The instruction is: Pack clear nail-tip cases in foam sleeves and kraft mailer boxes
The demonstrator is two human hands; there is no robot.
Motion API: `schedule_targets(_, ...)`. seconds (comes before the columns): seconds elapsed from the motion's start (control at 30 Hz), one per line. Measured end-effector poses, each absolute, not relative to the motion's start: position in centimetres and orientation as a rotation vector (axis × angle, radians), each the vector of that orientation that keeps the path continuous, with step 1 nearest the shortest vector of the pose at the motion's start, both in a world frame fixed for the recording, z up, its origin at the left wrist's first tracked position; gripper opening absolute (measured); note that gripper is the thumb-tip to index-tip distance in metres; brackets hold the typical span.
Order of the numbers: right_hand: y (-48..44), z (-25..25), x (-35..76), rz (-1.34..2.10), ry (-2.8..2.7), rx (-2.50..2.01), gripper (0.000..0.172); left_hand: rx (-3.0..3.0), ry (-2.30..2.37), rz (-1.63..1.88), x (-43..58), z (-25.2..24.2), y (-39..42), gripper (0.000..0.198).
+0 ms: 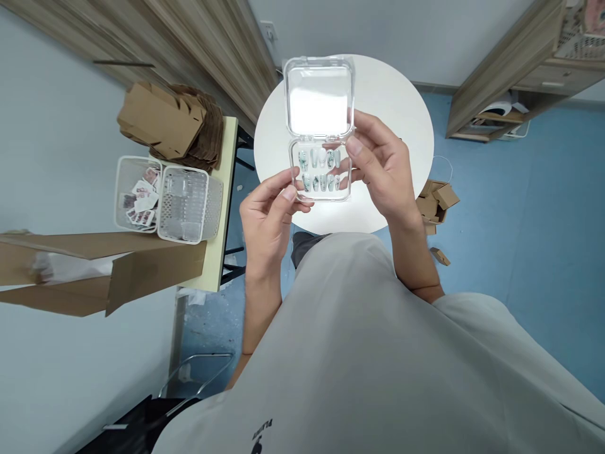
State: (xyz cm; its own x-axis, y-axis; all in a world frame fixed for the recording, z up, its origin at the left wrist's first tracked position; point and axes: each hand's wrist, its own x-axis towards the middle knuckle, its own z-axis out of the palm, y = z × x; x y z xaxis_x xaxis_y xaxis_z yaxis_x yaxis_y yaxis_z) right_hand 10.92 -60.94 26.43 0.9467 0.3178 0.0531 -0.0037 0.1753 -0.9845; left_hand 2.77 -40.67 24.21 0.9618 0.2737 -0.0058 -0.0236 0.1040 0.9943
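A clear plastic case [319,135] is held up above the round white table [401,94], its hinged lid raised and leaning away from me. Inside the lower half lie two rows of press-on nails [322,182], pale green and white with darker marks. My left hand [271,214] pinches the case's lower left edge between thumb and fingers. At the upper right, near the hinge, my right hand [380,161] grips the case, thumb in front and fingers behind. Some fingers show through the clear plastic.
To the left, a pale yellow table [215,252] bears a stack of folded brown cardboard [161,120], a white basket of printed cards [142,198], another basket of clear cases [182,202] and an open carton [155,274]. Small cardboard boxes [435,202] lie on the blue floor at right.
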Motion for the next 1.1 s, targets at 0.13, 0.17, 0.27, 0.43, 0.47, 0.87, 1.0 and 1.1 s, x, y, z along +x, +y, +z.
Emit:
schedule_targets(0.13,-61.3,26.4,10.8,0.231,-0.268,-1.399,0.058,1.453,0.211,0.208,2.8,24.1,-40.9,0.045)
schedule_targets(0.17,-61.4,26.4,10.8,0.237,-0.269,-1.407,0.058,1.452,0.212,0.205,2.8,24.1,-40.9,0.045)
schedule_targets(0.27,-61.6,26.3,10.7,0.240,-0.270,-1.423,0.058,1.440,0.213,0.195,2.8,24.1,-41.0,0.046)
schedule_targets(0.43,-61.6,25.8,10.7,0.222,-0.288,-1.404,0.059,1.414,0.243,0.178,2.7,24.4,-41.2,0.046)
schedule_targets(0.47,-61.6,25.6,10.6,0.223,-0.284,-1.408,0.060,1.410,0.254,0.174,2.7,24.5,-41.3,0.046)
schedule_targets(0.87,-62.0,25.6,9.8,0.194,-0.339,-1.368,0.037,1.395,0.251,0.162,2.3,24.3,-41.7,0.044)
schedule_targets(1.0,-62.0,25.9,9.4,0.176,-0.357,-1.390,0.029,1.401,0.255,0.190,2.2,24.6,-41.9,0.041)
schedule_targets(1.1,-61.7,26.0,9.1,0.136,-0.368,-1.437,0.027,1.427,0.263,0.200,2.0,25.0,-42.2,0.039)
